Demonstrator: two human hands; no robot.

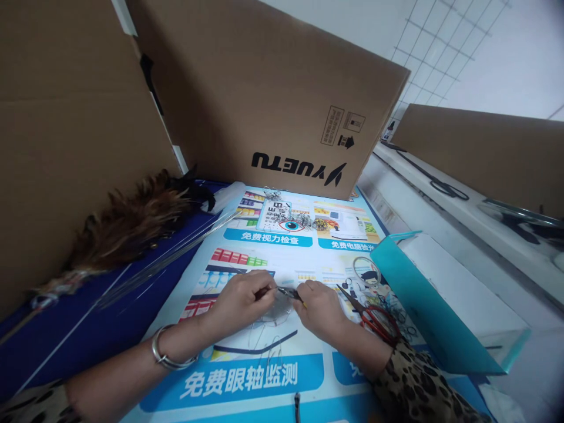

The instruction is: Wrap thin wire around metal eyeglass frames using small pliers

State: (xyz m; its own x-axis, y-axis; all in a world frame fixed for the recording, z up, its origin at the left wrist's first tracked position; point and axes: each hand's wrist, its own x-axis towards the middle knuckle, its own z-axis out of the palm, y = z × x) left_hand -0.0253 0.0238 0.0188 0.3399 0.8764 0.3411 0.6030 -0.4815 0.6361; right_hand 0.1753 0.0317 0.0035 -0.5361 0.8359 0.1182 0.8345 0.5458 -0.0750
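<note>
My right hand (321, 308) is closed around a pair of pliers (287, 291), whose metal jaws point left. Facing it, my left hand (247, 299) is pinched, its fingertips close to the jaws; what it grips is too small to make out. Under the hands, thin bent wires (274, 349) lie on the printed sheet (304, 341). Beside my right wrist rest scissors (374, 317) with red handles, blades opened toward the upper left. A heap of small wire rings (408, 326) lies partly behind the scissors.
An open teal box (436, 317) stands on the right. Brown feathers (127, 223) and long straight wires (171, 255) lie at left on blue cloth. Cardboard (264, 100) walls off the back. Small wire pieces (299, 220) and a tape roll (366, 259) sit on the sheet.
</note>
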